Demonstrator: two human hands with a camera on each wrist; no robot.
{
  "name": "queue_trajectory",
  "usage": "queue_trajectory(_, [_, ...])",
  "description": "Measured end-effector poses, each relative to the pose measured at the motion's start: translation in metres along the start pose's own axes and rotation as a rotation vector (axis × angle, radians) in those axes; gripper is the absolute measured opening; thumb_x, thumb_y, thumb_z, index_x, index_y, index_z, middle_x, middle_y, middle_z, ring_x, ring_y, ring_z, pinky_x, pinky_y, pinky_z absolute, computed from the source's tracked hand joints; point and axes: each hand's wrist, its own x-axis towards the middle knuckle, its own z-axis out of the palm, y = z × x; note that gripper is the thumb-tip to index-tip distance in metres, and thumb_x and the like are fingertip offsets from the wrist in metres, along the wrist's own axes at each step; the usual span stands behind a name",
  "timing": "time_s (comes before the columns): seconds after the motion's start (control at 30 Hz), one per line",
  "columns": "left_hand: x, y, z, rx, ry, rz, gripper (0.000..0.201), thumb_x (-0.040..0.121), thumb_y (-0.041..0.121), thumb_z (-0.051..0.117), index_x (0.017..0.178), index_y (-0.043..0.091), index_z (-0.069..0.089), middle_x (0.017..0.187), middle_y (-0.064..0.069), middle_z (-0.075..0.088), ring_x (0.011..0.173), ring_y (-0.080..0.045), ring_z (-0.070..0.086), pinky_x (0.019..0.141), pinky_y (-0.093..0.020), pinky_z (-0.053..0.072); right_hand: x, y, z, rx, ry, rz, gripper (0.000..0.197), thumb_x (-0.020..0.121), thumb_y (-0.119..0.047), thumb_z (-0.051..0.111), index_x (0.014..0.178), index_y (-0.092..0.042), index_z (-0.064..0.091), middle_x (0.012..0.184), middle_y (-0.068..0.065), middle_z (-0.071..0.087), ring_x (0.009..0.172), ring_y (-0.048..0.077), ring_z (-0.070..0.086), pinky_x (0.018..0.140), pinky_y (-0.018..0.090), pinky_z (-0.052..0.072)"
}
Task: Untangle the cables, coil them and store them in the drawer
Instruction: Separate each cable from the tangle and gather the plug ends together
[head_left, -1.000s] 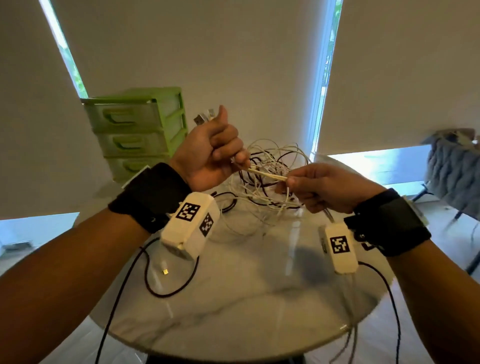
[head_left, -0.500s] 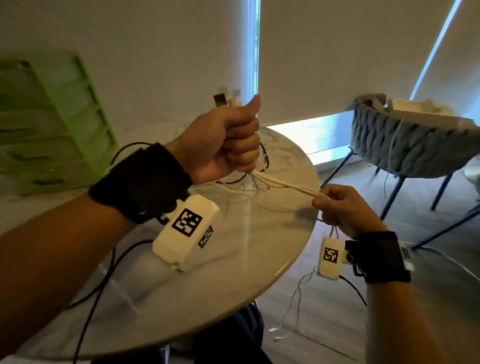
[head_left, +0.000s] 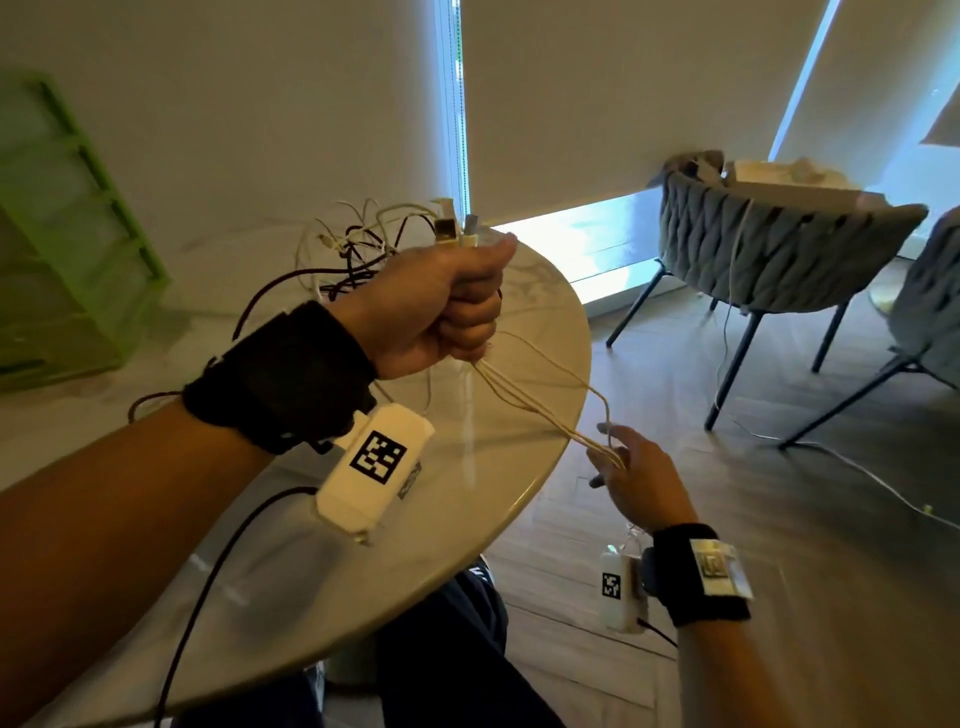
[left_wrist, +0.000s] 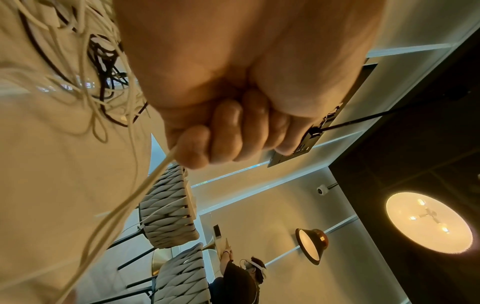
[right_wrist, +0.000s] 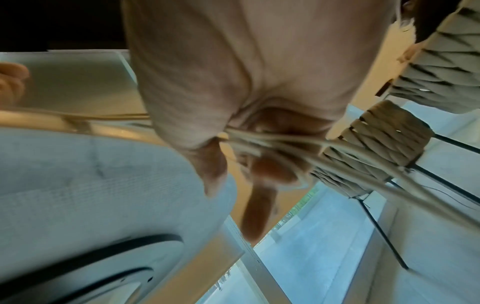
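Note:
My left hand (head_left: 457, 306) is a fist held above the round marble table (head_left: 452, 525), gripping a bundle of white cables (head_left: 540, 405) with two USB plugs (head_left: 457, 231) sticking up out of it. In the left wrist view the curled fingers (left_wrist: 226, 133) clamp the strands (left_wrist: 145, 185). The strands run down and right, past the table edge, into my right hand (head_left: 618, 460). There they pass between the fingers; one finger curls under them (right_wrist: 272, 170) while others point outward. A tangle of white and black cables (head_left: 353, 249) lies on the table behind my left hand.
The green drawer unit (head_left: 67, 234) stands at the far left of the table, blurred. Two grey woven chairs (head_left: 779, 254) stand on the wooden floor to the right, a thin white cord (head_left: 878, 483) trailing near them. Another person (left_wrist: 241, 277) sits in the background.
My right hand has slid down and to the right along the white cables, off the table edge, and its fingers have loosened. My left fist kept its grip. My head has turned right.

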Motion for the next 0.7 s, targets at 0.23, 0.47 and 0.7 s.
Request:
queue_trajectory(0.23, [-0.004, 0.008, -0.009, -0.019, 0.057, 0.030, 0.055, 0.099, 0.039, 0.036, 0.050, 0.022, 0.017, 0.045, 0.003, 0.010, 0.043, -0.014, 0.009, 0.049, -0.031, 0.011, 0.002, 0.030, -0.007, 0.640, -0.335, 0.283, 0.135, 0.060, -0.012, 0.085, 0.149, -0.043, -0.012, 0.159, 0.018, 0.012, 0.118, 0.034, 0.056, 0.097, 0.052, 0.048])
queue_trajectory(0.47, [0.002, 0.012, -0.009, 0.008, 0.104, 0.085, 0.057, 0.098, 0.039, 0.037, 0.047, 0.023, 0.018, 0.044, 0.004, 0.011, 0.043, -0.014, 0.008, 0.050, -0.031, 0.011, 0.011, 0.020, -0.014, 0.670, -0.357, 0.280, 0.095, 0.079, 0.004, 0.063, 0.151, -0.036, 0.015, 0.157, 0.018, 0.018, 0.140, 0.037, 0.028, 0.109, 0.052, 0.030])
queue_trajectory(0.7, [0.022, 0.001, 0.013, 0.006, 0.030, 0.057, 0.058, 0.099, 0.038, 0.039, 0.045, 0.022, 0.025, 0.043, 0.004, 0.017, 0.041, -0.014, 0.013, 0.048, -0.029, 0.014, 0.021, -0.027, -0.018, 0.308, -0.105, 0.149, 0.019, 0.091, -0.026, 0.062, 0.108, -0.019, 0.066, 0.078, 0.006, 0.071, 0.068, 0.015, 0.066, 0.064, 0.025, 0.051])
